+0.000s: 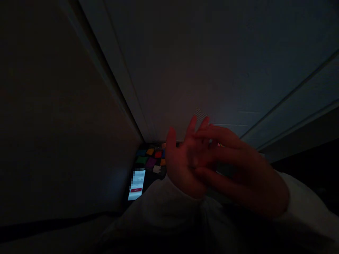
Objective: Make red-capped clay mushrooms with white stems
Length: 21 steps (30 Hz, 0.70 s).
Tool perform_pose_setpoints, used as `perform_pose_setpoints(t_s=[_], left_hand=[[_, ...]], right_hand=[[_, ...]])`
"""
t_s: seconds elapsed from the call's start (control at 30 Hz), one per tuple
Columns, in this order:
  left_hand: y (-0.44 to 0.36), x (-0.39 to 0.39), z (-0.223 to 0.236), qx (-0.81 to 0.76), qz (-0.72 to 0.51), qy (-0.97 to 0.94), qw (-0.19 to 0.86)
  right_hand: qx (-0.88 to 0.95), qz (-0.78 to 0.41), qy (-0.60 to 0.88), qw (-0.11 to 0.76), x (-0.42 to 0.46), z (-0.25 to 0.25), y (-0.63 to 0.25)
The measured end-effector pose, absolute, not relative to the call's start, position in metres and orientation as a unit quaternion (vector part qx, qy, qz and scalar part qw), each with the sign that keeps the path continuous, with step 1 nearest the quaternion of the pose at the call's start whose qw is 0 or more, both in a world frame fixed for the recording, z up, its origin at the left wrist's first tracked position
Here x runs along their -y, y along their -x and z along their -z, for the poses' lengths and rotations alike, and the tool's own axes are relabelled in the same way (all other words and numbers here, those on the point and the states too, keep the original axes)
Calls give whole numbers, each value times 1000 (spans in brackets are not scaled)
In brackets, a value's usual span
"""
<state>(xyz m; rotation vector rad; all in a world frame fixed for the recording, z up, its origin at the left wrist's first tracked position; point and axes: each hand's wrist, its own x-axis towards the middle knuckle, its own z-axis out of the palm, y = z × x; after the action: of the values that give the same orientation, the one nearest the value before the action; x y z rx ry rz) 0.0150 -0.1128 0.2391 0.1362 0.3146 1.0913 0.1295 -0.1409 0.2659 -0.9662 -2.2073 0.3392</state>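
Observation:
In dim reddish light, my left hand (pixel 182 158) is held palm up with its thumb and fingers spread. My right hand (pixel 238 162) reaches over it from the right, its fingers stretched out and apart. The right fingertips lie on or just above the left palm; which of the two is hard to tell. No held object can be made out in either hand, though the palm is partly covered and dark. Pale long sleeves (pixel 164 204) cover both wrists.
A phone (pixel 137 185) with a lit screen lies to the left of my hands. Beside it is a dark surface with coloured squares (pixel 150 162). Pale flat panels (pixel 185 70) rise ahead, and a brownish panel (pixel 66 123) stands on the left. A small striped patch (pixel 200 114) shows beyond my fingertips.

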Motion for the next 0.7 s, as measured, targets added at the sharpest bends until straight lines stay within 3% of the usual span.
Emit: perform_pose_setpoints(t_s=[0.7], left_hand=[[-4,117,-256,-128,-497,-61,856]], right_hand=[[877,-88,346,322,142,-262,-140]])
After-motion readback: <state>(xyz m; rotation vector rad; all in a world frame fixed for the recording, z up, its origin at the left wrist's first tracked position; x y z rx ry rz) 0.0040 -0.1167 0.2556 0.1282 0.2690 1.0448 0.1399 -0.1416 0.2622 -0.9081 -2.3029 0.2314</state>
